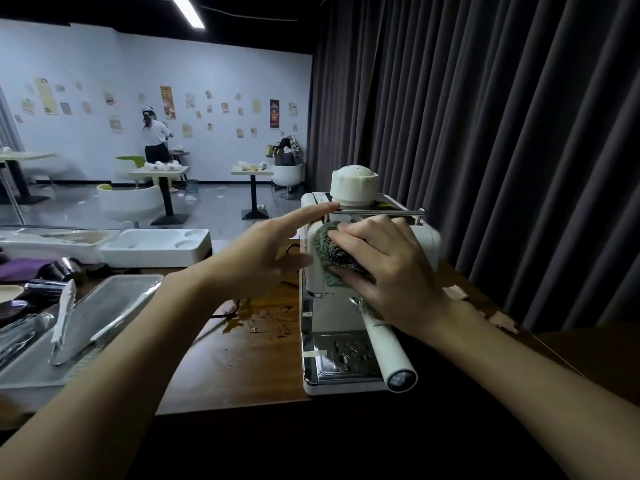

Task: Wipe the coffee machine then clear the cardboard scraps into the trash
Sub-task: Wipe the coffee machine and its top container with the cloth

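A white coffee machine (427, 242) is seen from above, standing on a wooden counter (242, 358) just right of the middle, in front of a dark pleated curtain (485, 133). A bunched grey-green cloth (332, 251) is pressed against the upper front of the machine by the right hand (391, 268), whose fingers are curled over the cloth and grip it. The left hand (263, 258) is held at the machine's left side, with its index finger (311, 211) stretched straight and laid on the top left edge; nothing is held in it. A round white cap (353, 185) is seen on top of the machine, and a white handle (388, 351) juts forward from under the right wrist, above the perforated metal drip tray (343, 358). Pale torn scraps (455, 292) are scattered on the counter to the right of the machine, near the curtain. A wet patch (263, 320) is seen on the wood just left of the machine. Further left, a metal tray (114, 299) is set on the counter with tongs (64, 317) lying in it, and behind it a white foam tray (156, 251). In the far room, a person (156, 136) is seen standing by a wall dotted with posters.
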